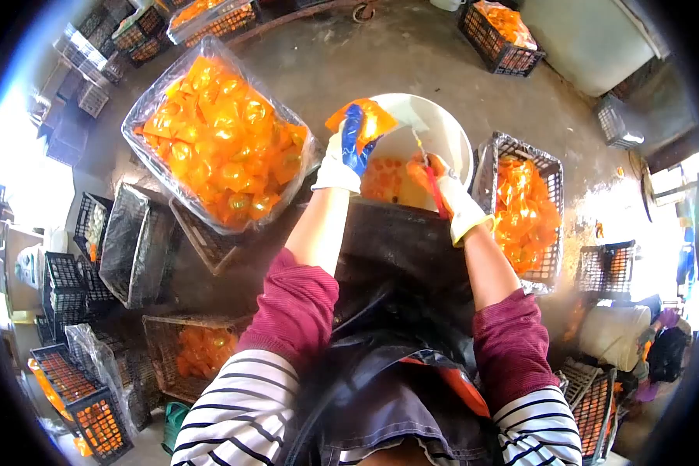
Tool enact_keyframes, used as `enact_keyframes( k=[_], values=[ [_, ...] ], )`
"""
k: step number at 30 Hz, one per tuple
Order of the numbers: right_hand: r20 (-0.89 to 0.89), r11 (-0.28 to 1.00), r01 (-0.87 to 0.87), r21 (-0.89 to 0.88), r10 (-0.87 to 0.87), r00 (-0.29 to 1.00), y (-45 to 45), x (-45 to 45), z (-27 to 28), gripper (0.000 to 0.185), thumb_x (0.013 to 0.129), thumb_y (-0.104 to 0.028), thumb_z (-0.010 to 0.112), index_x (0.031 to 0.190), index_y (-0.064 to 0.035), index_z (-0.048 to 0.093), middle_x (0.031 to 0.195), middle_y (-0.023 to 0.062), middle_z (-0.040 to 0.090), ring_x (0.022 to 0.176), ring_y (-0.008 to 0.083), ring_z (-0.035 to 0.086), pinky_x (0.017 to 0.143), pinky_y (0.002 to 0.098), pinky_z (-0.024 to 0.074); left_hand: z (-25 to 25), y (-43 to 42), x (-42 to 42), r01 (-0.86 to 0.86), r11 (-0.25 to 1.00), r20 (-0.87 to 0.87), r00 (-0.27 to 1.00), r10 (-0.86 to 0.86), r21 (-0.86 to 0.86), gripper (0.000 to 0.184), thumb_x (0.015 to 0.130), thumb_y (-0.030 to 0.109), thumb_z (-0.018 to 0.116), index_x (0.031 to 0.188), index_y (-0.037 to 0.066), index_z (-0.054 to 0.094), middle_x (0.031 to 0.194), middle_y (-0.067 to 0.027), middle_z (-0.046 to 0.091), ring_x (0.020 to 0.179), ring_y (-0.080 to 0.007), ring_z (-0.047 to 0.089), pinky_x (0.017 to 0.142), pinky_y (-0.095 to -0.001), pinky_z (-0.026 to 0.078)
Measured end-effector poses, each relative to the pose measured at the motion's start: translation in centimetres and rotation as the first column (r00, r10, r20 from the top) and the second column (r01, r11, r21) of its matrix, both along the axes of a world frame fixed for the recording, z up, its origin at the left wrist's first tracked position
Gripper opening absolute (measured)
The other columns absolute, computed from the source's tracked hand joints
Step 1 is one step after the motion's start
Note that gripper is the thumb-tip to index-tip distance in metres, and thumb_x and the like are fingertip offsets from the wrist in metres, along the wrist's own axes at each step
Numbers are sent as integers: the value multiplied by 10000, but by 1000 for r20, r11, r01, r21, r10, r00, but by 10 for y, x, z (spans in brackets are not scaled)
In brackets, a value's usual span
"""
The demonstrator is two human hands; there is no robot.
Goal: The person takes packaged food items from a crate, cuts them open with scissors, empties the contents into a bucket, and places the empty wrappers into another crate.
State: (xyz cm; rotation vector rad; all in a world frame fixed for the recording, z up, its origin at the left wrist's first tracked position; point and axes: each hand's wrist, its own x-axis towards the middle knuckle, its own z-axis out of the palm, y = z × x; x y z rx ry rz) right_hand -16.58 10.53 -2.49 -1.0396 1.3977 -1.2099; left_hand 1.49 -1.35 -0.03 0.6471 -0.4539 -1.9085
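Observation:
My left hand (348,152), in a white glove with blue over the fingers, is closed on an orange plastic packet (375,119) at the near left rim of a white bucket (453,124). My right hand (441,186), gloved in white with orange fingers, is wrapped round a slim red-handled tool (444,205) over the bucket's right side. The tool's thin tip points up and away; its exact kind is unclear. Round orange pieces (382,179) lie at the bottom of the bucket. Left of it stands a plastic-lined crate heaped with shiny orange packets (225,140).
A black crate (551,167) of orange packets stands close right of the bucket. At left are a plastic-lined black crate (124,241) and a crate (159,353) with orange contents. Another filled crate (501,50) sits at the back. A dark apron (396,248) covers my lap.

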Motion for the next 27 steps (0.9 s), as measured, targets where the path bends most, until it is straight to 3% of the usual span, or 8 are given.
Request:
enact_keyframes(
  k=[2, 5, 9, 13, 14, 20, 23, 27],
  values=[
    [-326, 997, -45, 63, 63, 943, 2, 9, 21, 339, 880, -137, 665, 1189, -42, 565, 1045, 54, 616, 949, 154, 576, 865, 261, 450, -3, -2, -2, -52, 998, -34, 998, 51, -25, 516, 859, 320, 704, 1253, 30, 541, 1182, -94, 604, 1061, -220, 600, 873, -294, 521],
    [-379, 986, -141, 93, 166, 911, 4, 15, 37, 348, 888, -145, 659, 1205, -43, 558, 1034, 36, 606, 934, 135, 552, 858, 262, 447, -13, -5, -1, -94, 996, -22, 995, 94, -4, 503, 861, 330, 701, 1234, 27, 553, 1185, -95, 603, 1063, -222, 599, 879, -295, 520],
    [-302, 987, -163, -9, 153, 941, -2, 16, 25, 394, 887, -166, 666, 1244, -50, 546, 1071, 45, 615, 961, 139, 553, 870, 269, 444, -7, 0, -8, -54, 997, 65, 996, 57, -50, 428, 859, 250, 713, 1197, 24, 578, 1148, -86, 621, 1016, -193, 615, 852, -277, 517],
    [-132, 993, -110, -35, 105, 986, -3, 17, 21, 376, 892, -192, 667, 1224, -47, 571, 1071, 58, 628, 959, 132, 556, 856, 266, 448, -23, -3, -12, 108, 909, 388, 920, 63, -403, 381, 936, 239, 599, 1255, 36, 548, 1180, -97, 621, 1089, -201, 601, 923, -322, 504],
    [-137, 994, -102, -49, 95, 986, -4, 18, 23, 363, 895, -203, 665, 1210, -44, 584, 1061, 62, 634, 950, 129, 558, 849, 264, 450, -25, -6, -12, 91, 954, 190, 981, -37, -284, 362, 960, 221, 560, 1263, 24, 532, 1191, -95, 614, 1094, -200, 597, 937, -315, 499],
    [-331, 984, -41, 173, 98, 939, 2, 19, 39, 319, 902, -248, 654, 1117, -14, 626, 906, 53, 658, 814, 137, 587, 755, 268, 480, -23, -7, -12, 102, 950, 232, 972, -32, -295, 383, 956, 246, 566, 1273, 36, 521, 1219, -84, 595, 1081, -221, 604, 916, -344, 521],
    [-262, 962, -4, 272, 78, 962, 4, 23, 58, 302, 894, -251, 663, 1086, -20, 632, 864, 47, 648, 787, 130, 582, 681, 269, 486, -4, 1, -10, 129, 991, 91, 988, -126, -34, 377, 930, 207, 608, 1258, 39, 528, 1182, -98, 609, 1044, -230, 620, 882, -371, 543],
    [-146, 995, 51, 86, -38, 989, -2, 17, 29, 285, 889, -251, 666, 1079, -42, 626, 853, 40, 629, 748, 107, 576, 588, 253, 477, 4, 15, -13, 252, 920, 308, 938, -156, -301, 400, 867, 74, 669, 1240, 32, 532, 1142, -106, 616, 992, -221, 631, 837, -355, 564]
  ],
)
